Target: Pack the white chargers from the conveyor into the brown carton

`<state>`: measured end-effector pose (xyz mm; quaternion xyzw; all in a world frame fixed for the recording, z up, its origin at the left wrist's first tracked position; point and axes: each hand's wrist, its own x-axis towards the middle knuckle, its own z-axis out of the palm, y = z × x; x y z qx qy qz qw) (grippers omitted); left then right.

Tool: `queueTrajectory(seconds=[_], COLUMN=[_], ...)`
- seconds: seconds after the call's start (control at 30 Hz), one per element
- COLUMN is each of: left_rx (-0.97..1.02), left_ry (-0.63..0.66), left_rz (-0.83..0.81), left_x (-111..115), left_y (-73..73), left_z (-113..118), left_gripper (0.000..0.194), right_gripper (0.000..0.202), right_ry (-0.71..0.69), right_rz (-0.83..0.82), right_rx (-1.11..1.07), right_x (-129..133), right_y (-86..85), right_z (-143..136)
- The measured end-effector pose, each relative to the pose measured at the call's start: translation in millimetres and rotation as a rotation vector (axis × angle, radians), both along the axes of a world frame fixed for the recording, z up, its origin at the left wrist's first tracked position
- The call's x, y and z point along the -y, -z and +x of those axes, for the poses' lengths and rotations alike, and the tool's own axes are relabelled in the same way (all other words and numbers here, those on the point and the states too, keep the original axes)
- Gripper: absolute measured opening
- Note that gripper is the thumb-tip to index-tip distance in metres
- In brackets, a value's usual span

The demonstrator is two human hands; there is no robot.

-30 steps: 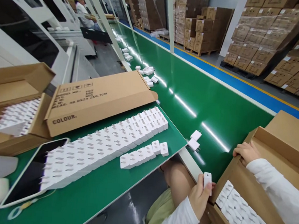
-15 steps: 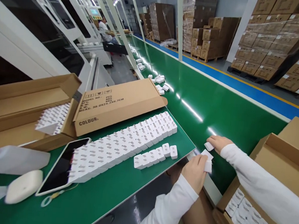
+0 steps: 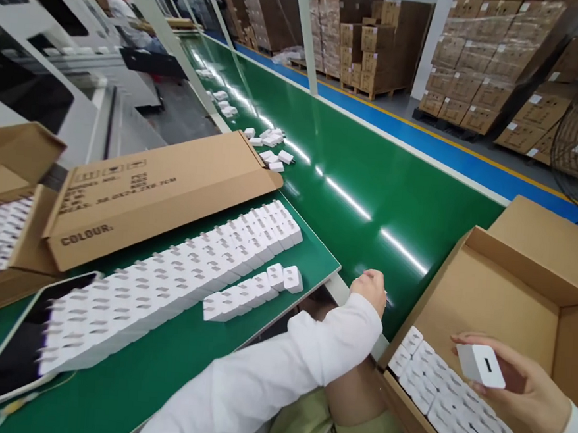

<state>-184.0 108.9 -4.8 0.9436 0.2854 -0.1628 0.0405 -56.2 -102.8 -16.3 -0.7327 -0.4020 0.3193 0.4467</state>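
Note:
My right hand point(image 3: 529, 385) pinches a white USB charger point(image 3: 479, 363) between thumb and fingers, its dark port facing me. It is over the open cardboard box point(image 3: 517, 278) at the right, just above rows of white chargers point(image 3: 435, 385) packed with prongs up. My left hand point(image 3: 370, 291) is closed at the near edge of the green conveyor belt point(image 3: 372, 163); its back hides most of what its fingers hold. On the green table, a long block of white chargers point(image 3: 175, 281) stands prongs up. A short row of chargers point(image 3: 244, 296) lies in front of it.
A closed cardboard carton point(image 3: 162, 194) lies behind the long block. Another open box point(image 3: 1, 223) with chargers is at the left, near a tablet point(image 3: 13, 336). Loose chargers point(image 3: 272, 139) rest on the belt. Someone point(image 3: 122, 10) sits at the far left; stacked cartons point(image 3: 478, 65) stand behind.
My right hand has moved right and toward me, from the belt to over the open box, carrying a charger. My left hand stays by the belt edge. The view has turned right.

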Motion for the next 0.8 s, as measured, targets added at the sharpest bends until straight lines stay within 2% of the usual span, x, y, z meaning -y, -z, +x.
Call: queueTrajectory(seconds=[0.13,0.27,0.4,0.43,0.47,0.5,0.57,0.63,0.7,0.8], left_rx=[-0.016,0.003,0.1,0.181,0.305,0.465,0.802,1.001,1.066,1.061], left_ry=[0.122,0.159,0.135,0.092,0.018,-0.086,-0.349,-0.556,-0.667,-0.731], left_rz=[-0.109,-0.174,-0.204,-0.278,-0.433,-0.67,-1.292,-1.824,-2.12,-2.261], left_x=[12.9,10.1,-6.1,-9.1,-10.3,-9.1,1.4,19.9,39.9,59.4], left_y=[15.0,24.9,16.2,12.1,8.2,5.1,2.7,6.4,14.4,25.1], left_z=[20.7,29.8,19.9,13.2,5.2,-3.7,-21.9,-36.6,-44.7,-44.4], left_gripper=[0.032,0.026,0.019,0.024,0.031,0.039,0.052,0.058,0.055,0.054], right_gripper=[0.033,0.03,0.033,0.034,0.035,0.037,0.04,0.041,0.04,0.038], right_ry=[0.031,-0.002,0.064,0.097,0.127,0.152,0.182,0.187,0.167,0.109], right_rz=[0.103,0.157,0.159,0.147,0.137,0.129,0.118,0.11,0.106,0.11], right_rx=[-0.205,-0.285,-0.293,-0.294,-0.299,-0.308,-0.323,-0.317,-0.287,-0.217], right_x=[7.6,9.5,12.0,12.3,12.4,12.3,12.1,12.0,11.9,12.0], right_y=[-0.1,-0.9,-3.7,-4.9,-6.1,-7.1,-8.1,-7.0,-4.1,-0.1], right_z=[-8.1,-10.7,-11.0,-10.7,-10.5,-10.4,-11.0,-13.1,-16.6,-20.0])
